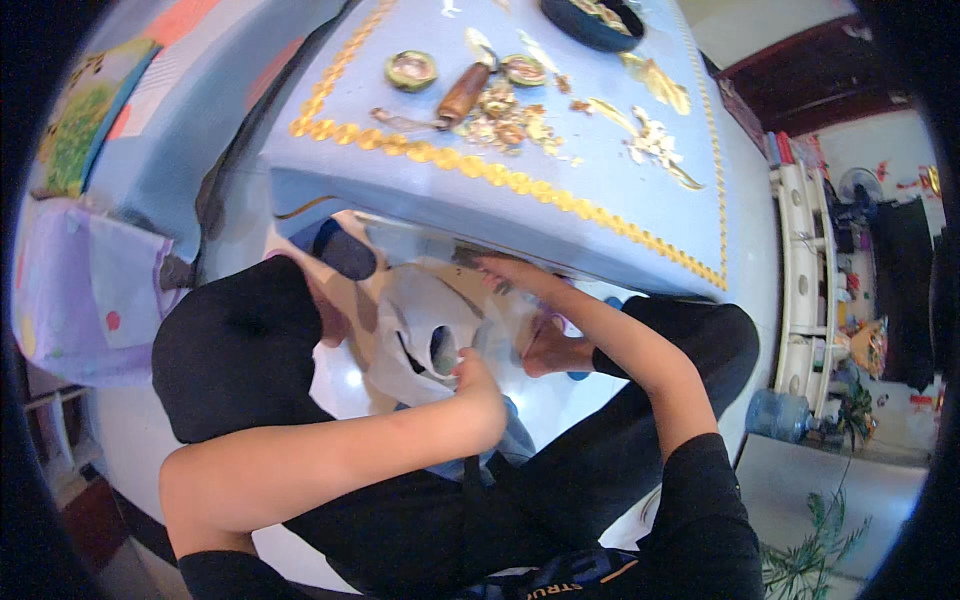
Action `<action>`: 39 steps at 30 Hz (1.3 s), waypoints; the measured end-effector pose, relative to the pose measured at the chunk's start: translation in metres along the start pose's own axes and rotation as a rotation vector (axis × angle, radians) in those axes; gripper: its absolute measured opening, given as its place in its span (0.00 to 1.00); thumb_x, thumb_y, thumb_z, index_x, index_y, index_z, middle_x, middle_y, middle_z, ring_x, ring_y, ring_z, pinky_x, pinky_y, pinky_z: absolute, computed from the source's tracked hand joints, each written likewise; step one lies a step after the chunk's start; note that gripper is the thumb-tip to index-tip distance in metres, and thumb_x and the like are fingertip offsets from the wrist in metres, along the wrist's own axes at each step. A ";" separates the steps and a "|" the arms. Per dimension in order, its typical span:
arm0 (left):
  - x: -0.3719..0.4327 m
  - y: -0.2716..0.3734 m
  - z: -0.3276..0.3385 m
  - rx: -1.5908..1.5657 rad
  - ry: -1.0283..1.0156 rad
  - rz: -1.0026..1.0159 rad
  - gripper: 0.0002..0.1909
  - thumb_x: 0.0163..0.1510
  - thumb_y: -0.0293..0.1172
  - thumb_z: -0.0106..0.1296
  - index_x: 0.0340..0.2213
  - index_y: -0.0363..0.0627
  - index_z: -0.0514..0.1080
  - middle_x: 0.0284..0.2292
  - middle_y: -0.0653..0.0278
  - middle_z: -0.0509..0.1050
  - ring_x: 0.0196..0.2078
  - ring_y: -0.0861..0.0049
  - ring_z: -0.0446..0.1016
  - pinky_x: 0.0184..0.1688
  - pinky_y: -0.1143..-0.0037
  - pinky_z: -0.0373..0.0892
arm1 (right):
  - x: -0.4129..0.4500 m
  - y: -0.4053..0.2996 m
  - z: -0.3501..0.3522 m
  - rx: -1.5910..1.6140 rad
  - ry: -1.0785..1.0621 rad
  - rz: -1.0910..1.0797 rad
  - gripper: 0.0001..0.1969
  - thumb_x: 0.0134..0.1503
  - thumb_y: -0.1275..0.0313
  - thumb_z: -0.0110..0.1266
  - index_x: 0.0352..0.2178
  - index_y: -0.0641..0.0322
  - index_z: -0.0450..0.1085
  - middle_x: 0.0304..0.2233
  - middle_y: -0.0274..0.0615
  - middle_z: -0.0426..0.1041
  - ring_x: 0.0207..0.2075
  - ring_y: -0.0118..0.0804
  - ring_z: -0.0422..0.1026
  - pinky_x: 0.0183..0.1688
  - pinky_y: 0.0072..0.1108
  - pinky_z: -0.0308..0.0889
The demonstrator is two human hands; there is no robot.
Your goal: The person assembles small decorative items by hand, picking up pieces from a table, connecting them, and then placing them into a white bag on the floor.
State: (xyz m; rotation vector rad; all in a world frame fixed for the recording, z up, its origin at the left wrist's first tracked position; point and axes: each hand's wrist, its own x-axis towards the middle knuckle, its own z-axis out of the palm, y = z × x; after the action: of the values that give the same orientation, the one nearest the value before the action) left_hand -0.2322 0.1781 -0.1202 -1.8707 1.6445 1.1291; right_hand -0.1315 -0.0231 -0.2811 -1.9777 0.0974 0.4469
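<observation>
My left hand (474,371) is at the mouth of a white bag (409,322) between my feet, its fingers pinching the bag's edge. Something greenish shows in the opening beside my fingertips. My right hand (504,271) reaches forward, low by the near edge of the table (645,180). A blurred dark thing lies at its fingertips, and whether the hand grips it I cannot tell. On the blue tablecloth above lie two cut halves of a green-skinned fruit (411,70), a wooden-handled tool (463,94) and a heap of broken pieces (506,124).
Pale scraps (654,141) and yellowish peels (664,86) lie on the table's right side, below a dark bowl (596,22) holding pieces. The table's gold-trimmed edge overhangs my right hand. A purple-covered seat (90,292) stands left, a water jug (780,415) right.
</observation>
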 end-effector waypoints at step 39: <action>-0.022 -0.017 0.038 -0.113 0.349 -0.024 0.17 0.43 0.31 0.52 0.38 0.42 0.72 0.29 0.61 0.77 0.36 0.66 0.75 0.51 0.66 0.56 | -0.081 -0.189 -0.116 -0.783 0.527 -0.611 0.35 0.51 0.66 0.56 0.58 0.65 0.51 0.53 0.53 0.63 0.58 0.50 0.58 0.61 0.39 0.47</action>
State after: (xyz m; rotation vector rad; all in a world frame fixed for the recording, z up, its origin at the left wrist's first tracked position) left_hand -0.2271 0.2243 -0.1295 -2.2569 1.7612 0.9431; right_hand -0.1257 -0.0540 -0.0467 -2.6931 -0.4031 -0.5258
